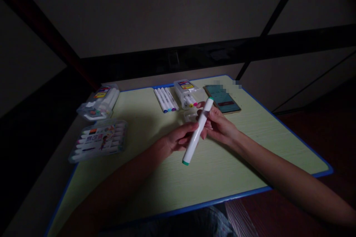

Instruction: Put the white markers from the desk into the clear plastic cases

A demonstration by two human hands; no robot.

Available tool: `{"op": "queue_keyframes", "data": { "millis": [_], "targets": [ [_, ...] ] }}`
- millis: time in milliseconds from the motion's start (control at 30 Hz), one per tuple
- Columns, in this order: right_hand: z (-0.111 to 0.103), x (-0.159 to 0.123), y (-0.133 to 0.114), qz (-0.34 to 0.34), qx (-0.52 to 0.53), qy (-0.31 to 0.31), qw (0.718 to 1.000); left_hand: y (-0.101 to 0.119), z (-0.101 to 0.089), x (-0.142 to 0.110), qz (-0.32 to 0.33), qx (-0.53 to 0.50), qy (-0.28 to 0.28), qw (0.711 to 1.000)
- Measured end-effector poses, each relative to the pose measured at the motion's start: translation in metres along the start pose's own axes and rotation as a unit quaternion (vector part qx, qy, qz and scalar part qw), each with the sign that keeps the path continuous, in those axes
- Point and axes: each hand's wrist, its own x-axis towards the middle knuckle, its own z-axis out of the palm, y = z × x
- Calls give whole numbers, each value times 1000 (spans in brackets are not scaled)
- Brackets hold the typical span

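1. The left hand (174, 140) and the right hand (219, 126) are both gripping one white marker (198, 132) above the middle of the worktop (155, 192). The left grip is pinching the barrel about midway; its fingertips are partly hidden behind the barrel.
2. The right grip is closing round the upper part of the marker, fingers curled over it. How tightly they are pressing is hard to make out in the dim light.
3. The marker is slanting, with one green end pointing near and left and the other green end pointing far and right, clear of the worktop.
4. Just beyond the hands, an open clear marker box (187, 94) is lying with coloured tips showing. Something small and clear is lying behind the marker, too hidden to identify.
5. Left of that box, four loose white markers (166, 100) are lying side by side.
6. A phone (222, 99) is lying far right; its top is blurred.
7. Two more marker cases (98, 140) are sitting at the far left edge, the farther one overhanging it.
8. Both forearms are running off the near edge of the view.
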Motion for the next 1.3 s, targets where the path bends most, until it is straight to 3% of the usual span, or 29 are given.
{"op": "queue_keyframes", "data": {
  "millis": [267, 600, 900, 1167, 1300],
  "targets": [
    [4, -2, -9, 6, 9, -6, 1000, 0, -11, 1, -39, -32, -49, 998],
    [-3, -2, -1, 49, -32, -60, 996, 4, 1, 1, -41, -32, 0, 999],
    [-1, -1, 0, 5, -31, -31, 999, 3, 2, 1, 15, -83, -20, 996],
    [2, 0, -3, -53, -19, 18, 998, 8, 8, 6, 121, -194, 105, 968],
    [3, 0, -3, -79, -36, 39, 995, 8, 11, 5, 162, -203, 131, 957]
  ]
}}
